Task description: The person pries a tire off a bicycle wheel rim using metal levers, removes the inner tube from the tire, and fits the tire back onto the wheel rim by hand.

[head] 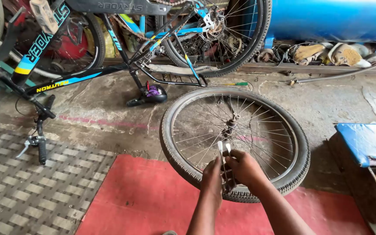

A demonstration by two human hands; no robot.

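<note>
**A:** Steel levers or what? Where's the wheel vs the hands?

**B:** Two flat metal tyre levers [223, 150], tips pale, standing side by side. Left hand [212, 176] and right hand [243, 167] are pressed together, both closed around the lever shanks. Wheel [235, 141] lies flat on the concrete floor [109, 126], directly under and ahead of the hands. Hands sit over the near rim; lever tips point toward the hub [231, 123].

**A:** Tyre on?

**B:** Tyre is on the rim all round, as far as I can see. Near edge overlaps the red mat [144, 200].

**A:** Surroundings?

**B:** Upside-down blue-black bicycle [66, 65] beyond the wheel, well apart. Green-handled screwdriver [236, 83] on the floor near its rear wheel. Blue-topped box [366, 143] just right of the tyre. Chequered mat [31, 187] to the left.
</note>
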